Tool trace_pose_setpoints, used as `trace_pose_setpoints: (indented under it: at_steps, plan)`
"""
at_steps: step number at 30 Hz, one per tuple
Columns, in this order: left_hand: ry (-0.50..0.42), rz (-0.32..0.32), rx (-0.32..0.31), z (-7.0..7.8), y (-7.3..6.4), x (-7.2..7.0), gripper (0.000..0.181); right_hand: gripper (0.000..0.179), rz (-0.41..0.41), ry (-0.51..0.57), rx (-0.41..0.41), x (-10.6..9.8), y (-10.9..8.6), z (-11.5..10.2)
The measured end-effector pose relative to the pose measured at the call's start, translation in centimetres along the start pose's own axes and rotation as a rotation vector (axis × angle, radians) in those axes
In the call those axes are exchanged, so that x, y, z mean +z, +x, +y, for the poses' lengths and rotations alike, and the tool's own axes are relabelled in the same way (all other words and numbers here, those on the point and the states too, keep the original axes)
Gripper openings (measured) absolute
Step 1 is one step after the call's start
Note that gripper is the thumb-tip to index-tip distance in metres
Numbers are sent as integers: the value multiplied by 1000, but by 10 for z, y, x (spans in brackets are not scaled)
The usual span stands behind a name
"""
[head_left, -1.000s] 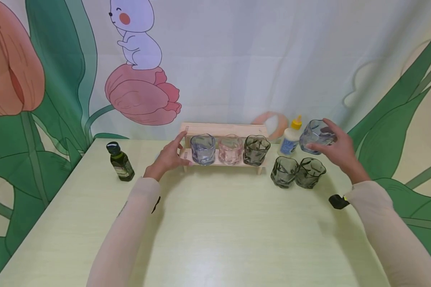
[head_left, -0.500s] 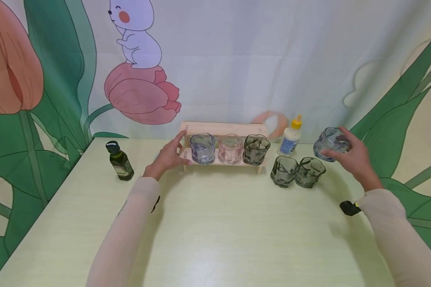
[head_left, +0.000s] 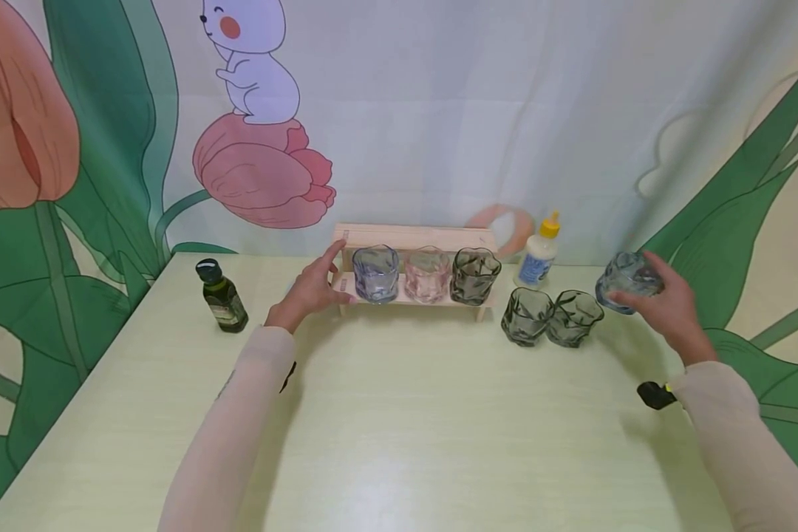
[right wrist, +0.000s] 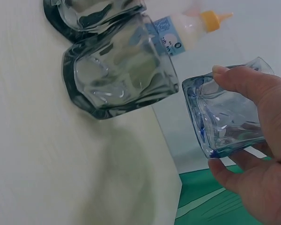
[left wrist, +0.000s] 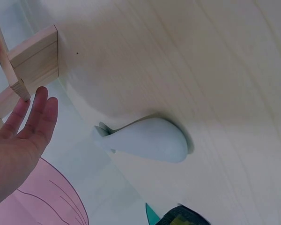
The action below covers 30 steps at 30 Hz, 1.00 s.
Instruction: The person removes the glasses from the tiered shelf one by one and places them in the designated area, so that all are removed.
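At the far right in the head view, my right hand (head_left: 678,307) grips a bluish glass cup (head_left: 621,281), thumb on one side and fingers on the other. In the right wrist view this cup (right wrist: 225,117) is apart from the grey glasses. My left hand (head_left: 311,288) holds the left end of a two-tier wooden rack (head_left: 415,238), thumb at the lower shelf and index finger at the upper one. On the lower shelf stand a blue glass (head_left: 375,275), a pink glass (head_left: 428,275) and a smoky grey glass (head_left: 475,277).
Two smoky glasses, one left (head_left: 527,318) and one right (head_left: 574,319), stand side by side right of the rack. Behind them is a yellow-capped squeeze bottle (head_left: 536,258). A dark green bottle (head_left: 224,301) stands at left. A pale whale-shaped object (left wrist: 150,140) lies beyond my left hand.
My right hand has carried the bluish cup to the right and lower, away from the squeeze bottle. My left hand has stayed at the rack.
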<state>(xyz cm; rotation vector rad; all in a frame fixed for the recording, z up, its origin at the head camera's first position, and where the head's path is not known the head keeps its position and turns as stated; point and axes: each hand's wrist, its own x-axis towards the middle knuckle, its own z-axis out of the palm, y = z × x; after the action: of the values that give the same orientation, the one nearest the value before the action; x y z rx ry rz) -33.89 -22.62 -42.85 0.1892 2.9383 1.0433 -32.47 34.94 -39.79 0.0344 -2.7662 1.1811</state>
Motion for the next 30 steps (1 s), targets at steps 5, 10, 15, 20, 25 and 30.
trace_pose_setpoints:
  at_steps: [5, 10, 15, 20, 25, 30]
  plan:
    - [0, -4, -3, 0, -1, -1, 113, 100, -14, -7, 28, 1, 0, 13]
    - [0, -2, -7, 1, 0, -1, 113, 101, -41, -11, 51, 4, -5, 23]
    - [-2, -4, -13, 1, 0, 0, 113, 99, -58, -15, 59, 11, -9, 31]
    - [-1, -8, -18, 1, 0, 0, 114, 100, -59, -21, 43, 18, -14, 38]
    - [-10, -11, -23, 2, 1, -1, 113, 100, -58, -28, 38, 21, -18, 44]
    - [-1, -10, -20, 1, 1, 0, 113, 99, -43, -25, 30, 26, -21, 48]
